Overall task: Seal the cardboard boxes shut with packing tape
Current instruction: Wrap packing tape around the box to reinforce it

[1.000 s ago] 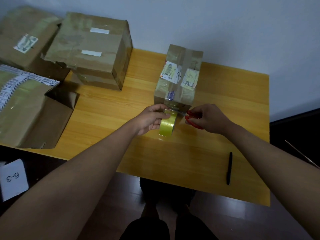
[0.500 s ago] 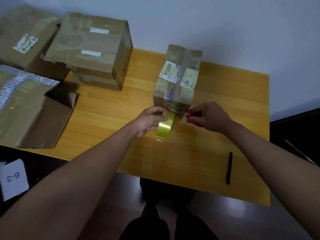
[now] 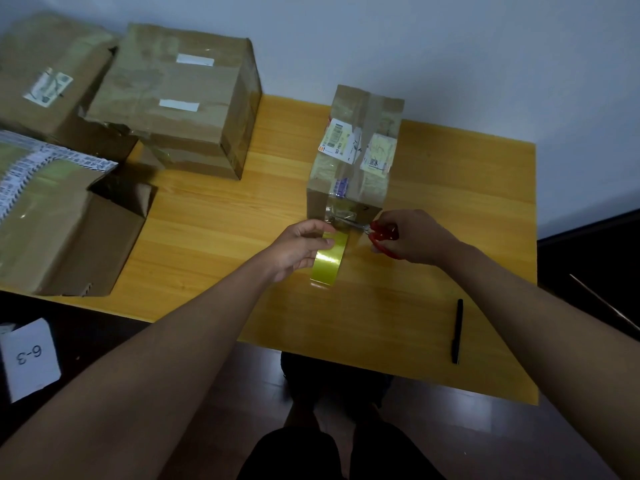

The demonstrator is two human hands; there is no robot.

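Here the left hand (image 3: 299, 245) grips a roll of yellowish packing tape (image 3: 329, 258), fingers curled round its upper edge, holding it just in front of the small cardboard box (image 3: 356, 157) that stands near the middle of the wooden table (image 3: 450, 209). A clear strip of tape runs along the top of that box and down its near face, between two paper labels. The right hand (image 3: 414, 237) is closed round the red handles of a pair of scissors (image 3: 367, 228), whose metal blades point left at the foot of the box, just above the roll. A black pen (image 3: 457, 330) lies well apart, near the table's front right edge. On the left of the table sit a large taped box (image 3: 180, 98), another box (image 3: 45, 84) behind it, and an open-flapped box (image 3: 62, 226) at the near left edge. A white card marked 6-3 (image 3: 29, 358) lies on the dark floor.
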